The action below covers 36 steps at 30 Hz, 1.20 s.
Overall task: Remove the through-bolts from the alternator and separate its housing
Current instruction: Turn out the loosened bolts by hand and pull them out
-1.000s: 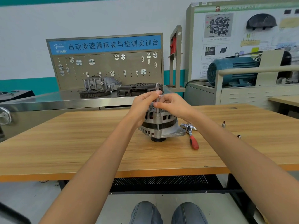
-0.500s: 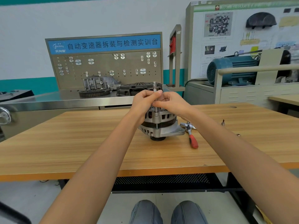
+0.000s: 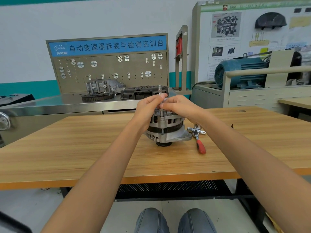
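Below the "自动变速器拆装与检测实训台" sign (image 3: 107,45), both hands (image 3: 148,108) pinch the alternator's (image 3: 165,130) through-bolt (image 3: 160,98).

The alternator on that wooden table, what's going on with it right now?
A person is working on the alternator, which stands on the wooden table. Both hands meet above its top: the left hand and the right hand pinch a through-bolt that stands upright, its head well above the housing and its lower shank still in the body. A red-handled ratchet lies on the table just right of the alternator, untouched. The housing halves look still joined.
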Motion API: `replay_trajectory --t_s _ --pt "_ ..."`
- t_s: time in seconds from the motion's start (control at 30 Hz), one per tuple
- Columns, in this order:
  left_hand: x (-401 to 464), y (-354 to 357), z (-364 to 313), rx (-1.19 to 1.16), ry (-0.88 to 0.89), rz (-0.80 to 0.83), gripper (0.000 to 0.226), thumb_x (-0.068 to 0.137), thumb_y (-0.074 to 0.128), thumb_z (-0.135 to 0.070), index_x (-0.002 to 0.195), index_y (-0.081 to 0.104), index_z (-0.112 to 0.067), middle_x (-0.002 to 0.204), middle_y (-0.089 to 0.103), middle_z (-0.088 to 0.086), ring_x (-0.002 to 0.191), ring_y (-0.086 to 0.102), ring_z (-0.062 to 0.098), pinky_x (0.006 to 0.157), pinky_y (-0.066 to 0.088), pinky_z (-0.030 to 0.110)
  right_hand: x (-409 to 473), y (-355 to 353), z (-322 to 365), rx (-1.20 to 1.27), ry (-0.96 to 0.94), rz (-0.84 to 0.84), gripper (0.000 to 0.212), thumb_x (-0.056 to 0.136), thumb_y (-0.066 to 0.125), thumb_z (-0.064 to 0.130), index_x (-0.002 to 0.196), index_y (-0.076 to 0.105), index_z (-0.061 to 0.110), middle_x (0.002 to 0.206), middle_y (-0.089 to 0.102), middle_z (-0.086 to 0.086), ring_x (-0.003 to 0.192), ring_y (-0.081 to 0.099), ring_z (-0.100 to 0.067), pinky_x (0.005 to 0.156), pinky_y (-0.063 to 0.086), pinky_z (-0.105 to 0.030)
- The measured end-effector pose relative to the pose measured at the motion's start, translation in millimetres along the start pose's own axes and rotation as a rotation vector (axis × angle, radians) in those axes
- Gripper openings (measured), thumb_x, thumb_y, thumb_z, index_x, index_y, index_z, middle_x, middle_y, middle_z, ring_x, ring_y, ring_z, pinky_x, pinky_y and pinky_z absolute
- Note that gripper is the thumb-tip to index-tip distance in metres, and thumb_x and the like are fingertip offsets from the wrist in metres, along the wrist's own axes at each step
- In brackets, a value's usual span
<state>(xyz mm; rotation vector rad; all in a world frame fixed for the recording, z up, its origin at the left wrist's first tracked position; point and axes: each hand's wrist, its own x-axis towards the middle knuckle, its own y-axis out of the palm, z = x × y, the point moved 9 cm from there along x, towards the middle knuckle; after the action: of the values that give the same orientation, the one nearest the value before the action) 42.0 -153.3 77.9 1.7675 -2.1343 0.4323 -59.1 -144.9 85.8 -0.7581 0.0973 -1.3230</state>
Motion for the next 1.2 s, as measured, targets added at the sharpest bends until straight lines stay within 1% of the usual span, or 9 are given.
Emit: replay_trajectory --t_s 0.2,0.3,0.53,0.63,0.73,0.93,1.0,1.1,1.2 --pt "0.4 2.9 -3.6 0.071 0.011 -0.053 0.011 0.09 0.064 -0.025 0.095 0.07 -0.017 0.095 0.071 0.002 0.101 0.064 0.016 0.092 0.048 0.028 1.4 0.4 4.2 -0.008 -0.037 -0.075 0.014 0.087 0.065 0.024 0.094 0.066 0.012 0.082 0.065 0.008 0.081 0.06 -0.002 0.071 0.043 -0.015" --pt "-0.4 5.0 -4.3 0.089 0.022 -0.038 0.009 0.092 0.062 -0.027 0.091 0.07 -0.022 0.094 0.07 -0.001 0.101 0.064 0.015 0.092 0.047 0.028 0.7 -2.9 2.4 0.015 -0.043 -0.108 0.026 0.087 0.065 0.023 0.1 0.068 0.001 0.09 0.069 -0.001 0.088 0.063 -0.007 0.08 0.046 -0.02" --pt "-2.1 1.4 -1.5 0.037 0.04 0.018 0.019 0.097 0.052 -0.028 0.102 0.07 -0.029 0.11 0.07 -0.004 0.11 0.06 0.007 0.087 0.044 0.018 0.1 -2.1 -0.1 -0.036 -0.026 -0.019 0.027 0.092 0.059 0.029 0.104 0.07 0.008 0.106 0.069 -0.004 0.102 0.06 -0.01 0.084 0.04 -0.023" --pt "-1.6 0.1 -0.9 0.04 0.042 0.003 0.013 0.094 0.058 -0.027 0.096 0.071 -0.027 0.102 0.072 -0.003 0.107 0.062 0.008 0.09 0.044 0.02 0.1 -1.3 -1.0 -0.024 -0.016 -0.004 0.024 0.093 0.058 0.027 0.108 0.07 0.014 0.104 0.068 0.004 0.096 0.058 -0.002 0.075 0.037 -0.015" --pt "-0.4 -0.5 -2.5 0.045 0.034 -0.064 0.008 0.09 0.064 -0.023 0.093 0.069 -0.017 0.094 0.07 0.0 0.097 0.064 0.013 0.091 0.049 0.029 0.5 -0.8 -0.1 -0.023 -0.022 -0.021 0.025 0.09 0.061 0.027 0.109 0.068 0.013 0.101 0.068 0.004 0.097 0.06 -0.005 0.083 0.043 -0.02" --pt "-1.1 3.3 -3.1 0.066 0.031 -0.057 0.014 0.092 0.063 -0.024 0.095 0.067 -0.012 0.088 0.067 0.001 0.093 0.062 0.015 0.091 0.049 0.032 -1.2 -1.7 2.2 -0.009 -0.052 -0.088 0.023 0.087 0.065 0.024 0.095 0.067 0.003 0.087 0.065 0.001 0.084 0.059 -0.007 0.083 0.046 -0.025" --pt "-2.9 4.6 -3.3 0.071 0.031 -0.02 0.015 0.095 0.057 -0.029 0.089 0.069 -0.021 0.086 0.068 -0.006 0.096 0.062 0.011 0.091 0.046 0.028 -2.7 -2.2 1.9 -0.028 -0.05 -0.071 0.014 0.088 0.064 0.027 0.085 0.066 0.013 0.084 0.062 0.007 0.084 0.057 -0.003 0.082 0.045 -0.023" --pt "-2.4 3.7 -0.2 0.079 0.029 -0.015 0.021 0.097 0.05 -0.028 0.101 0.071 -0.027 0.109 0.069 -0.002 0.114 0.057 0.015 0.099 0.042 0.03 -3.2 -1.2 2.5 -0.047 -0.049 -0.042 0.015 0.091 0.061 0.029 0.077 0.063 0.023 0.084 0.063 0.007 0.084 0.057 -0.003 0.074 0.04 -0.017" --pt "-2.0 0.0 0.8 0.048 0.042 -0.029 0.02 0.097 0.052 -0.028 0.104 0.071 -0.027 0.11 0.07 -0.003 0.109 0.06 0.005 0.087 0.044 0.016 -3.1 -0.4 3.5 -0.045 -0.051 -0.035 0.018 0.093 0.057 0.027 0.076 0.063 0.024 0.091 0.066 0.004 0.091 0.059 -0.006 0.075 0.039 -0.02"
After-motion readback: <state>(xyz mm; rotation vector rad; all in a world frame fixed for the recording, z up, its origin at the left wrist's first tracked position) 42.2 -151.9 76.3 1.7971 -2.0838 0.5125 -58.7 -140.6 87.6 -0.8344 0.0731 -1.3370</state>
